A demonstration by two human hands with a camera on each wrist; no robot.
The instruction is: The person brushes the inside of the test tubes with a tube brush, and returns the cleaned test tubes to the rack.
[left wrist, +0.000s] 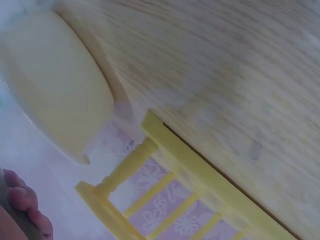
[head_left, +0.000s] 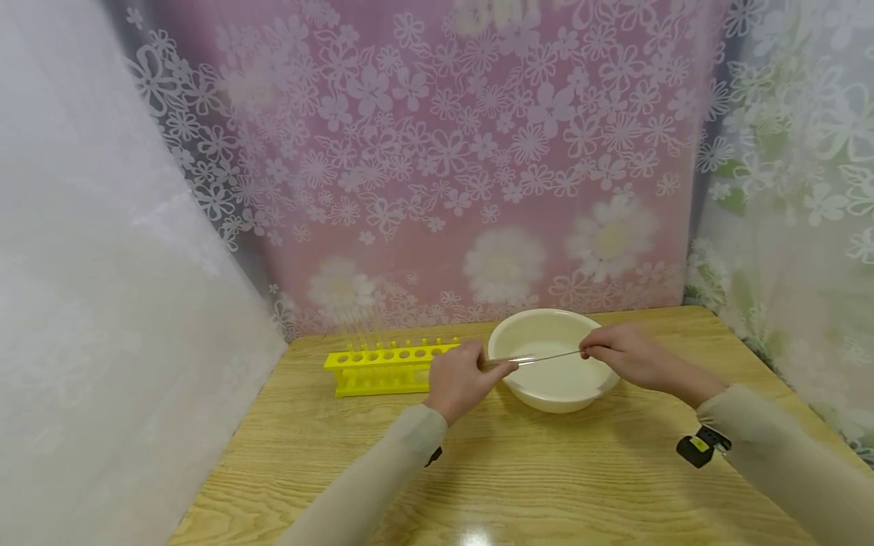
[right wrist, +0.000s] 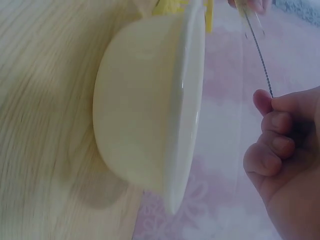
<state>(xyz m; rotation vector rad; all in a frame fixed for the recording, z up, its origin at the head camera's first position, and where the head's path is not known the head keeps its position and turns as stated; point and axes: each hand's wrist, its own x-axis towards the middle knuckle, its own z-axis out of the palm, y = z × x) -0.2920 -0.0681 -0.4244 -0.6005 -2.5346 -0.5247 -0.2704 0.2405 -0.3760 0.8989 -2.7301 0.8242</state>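
Observation:
Over the left side of a cream basin (head_left: 561, 383), the left hand (head_left: 464, 379) grips a clear glass tube (head_left: 524, 360) lying almost level, its mouth toward the right. The right hand (head_left: 631, 355) pinches the end of a thin twisted wire (head_left: 561, 355) between thumb and forefinger; the wire's other end is inside the tube. In the right wrist view the right hand (right wrist: 287, 155) has its other fingers curled, and the twisted wire (right wrist: 260, 57) runs up to the tube. Only the fingers of the left hand (left wrist: 25, 205) show in the left wrist view.
A yellow test tube rack (head_left: 378, 390) stands left of the basin, with round holes, pegs along its back and several thin clear tubes upright at its left end. The wooden table (head_left: 532, 478) reaches a flowered curtain (head_left: 437, 152) behind. Sheets hang on both sides.

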